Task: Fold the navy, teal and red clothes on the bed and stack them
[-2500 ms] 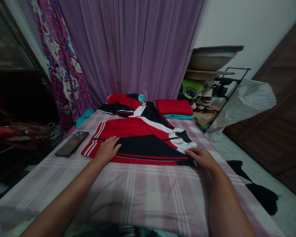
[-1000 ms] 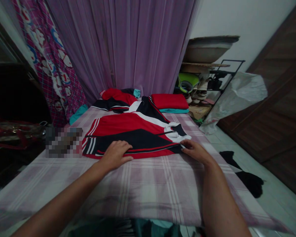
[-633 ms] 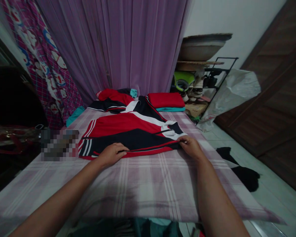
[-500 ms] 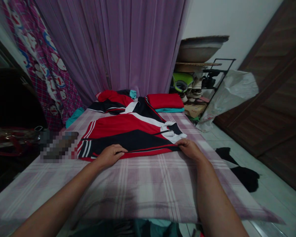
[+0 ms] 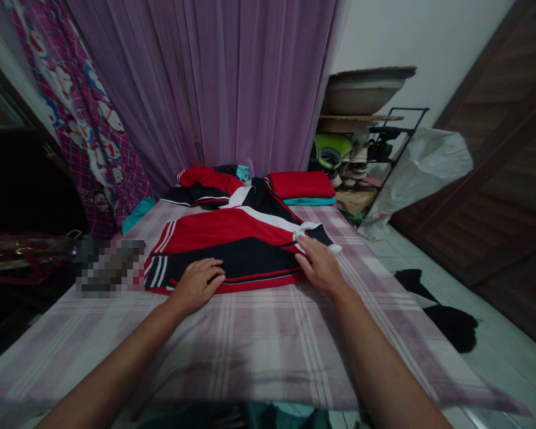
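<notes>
A red, navy and white jacket lies spread on the plaid cloth in front of me, its striped hem to the left and its white collar to the right. One navy sleeve is folded along the near side. My left hand rests flat on that sleeve near the striped cuff, fingers apart. On the right, my right hand lies on the jacket by the collar, its fingers stretched out over the fabric. The jacket's far sleeve reaches back toward the curtain.
A folded red garment on a teal one lies at the back of the plaid-covered table. Purple curtains hang behind. A shoe rack and a white plastic bag stand to the right. Black cloth lies on the floor.
Both hands have let go of the jacket's near edge and now lie flat on it. My right hand has moved left and away from me, onto the fabric by the collar.
</notes>
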